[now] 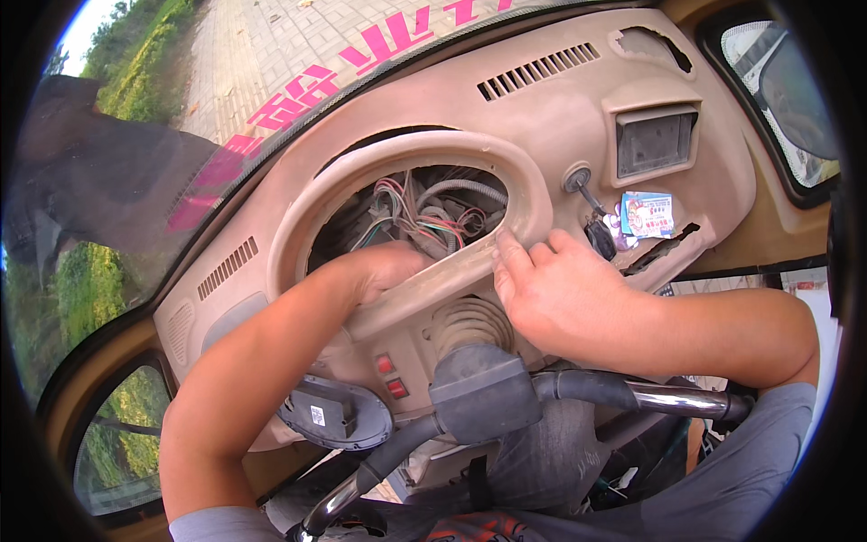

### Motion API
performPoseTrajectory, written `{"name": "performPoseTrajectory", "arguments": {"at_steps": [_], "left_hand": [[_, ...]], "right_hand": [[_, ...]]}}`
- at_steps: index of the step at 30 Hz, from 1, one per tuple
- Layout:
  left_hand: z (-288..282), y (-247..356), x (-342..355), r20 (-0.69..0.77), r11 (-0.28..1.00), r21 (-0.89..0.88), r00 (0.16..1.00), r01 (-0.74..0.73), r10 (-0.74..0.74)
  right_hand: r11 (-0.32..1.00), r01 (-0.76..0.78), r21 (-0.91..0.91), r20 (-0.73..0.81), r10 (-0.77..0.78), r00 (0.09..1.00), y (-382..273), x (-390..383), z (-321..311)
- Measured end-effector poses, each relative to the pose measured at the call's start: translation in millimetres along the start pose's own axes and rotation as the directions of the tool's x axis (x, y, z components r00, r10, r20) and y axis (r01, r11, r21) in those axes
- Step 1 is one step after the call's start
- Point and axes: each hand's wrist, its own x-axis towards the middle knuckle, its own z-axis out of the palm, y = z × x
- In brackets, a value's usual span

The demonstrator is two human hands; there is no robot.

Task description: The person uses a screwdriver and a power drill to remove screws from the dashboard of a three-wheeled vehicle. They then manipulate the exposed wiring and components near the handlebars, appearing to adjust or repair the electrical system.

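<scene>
Reaching into the open instrument cluster cavity of a beige dashboard

Judging by the pose, wiring work is in hand: the left hand goes over the cavity's lower rim toward the wire bundle, its fingers hidden, so I cannot tell their state. The right hand braces on the rim's right edge, fingers curled against it, holding nothing. Next likely calls for feeling out a connector. Room is tight; the handlebar crowds below.
</scene>
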Motion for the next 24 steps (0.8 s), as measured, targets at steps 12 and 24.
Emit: {"name": "performPoseTrajectory", "arguments": {"at_steps": [12, 24], "left_hand": [[3.9, 4.6, -13.1, -0.294, 0.954, 0.291, 0.943, -0.07, 0.158], [45.0, -42.3, -159.8, -0.286, 0.425, 0.868, 0.443, -0.255, 0.85]], "right_hand": [[0.997, 0.019, -0.081, 0.004, -0.019, 1.0, -0.4, -0.2, 1.6], [0.993, 0.007, -0.119, 0.019, -0.004, 1.0, -6.3, -0.6, 1.4]]}}
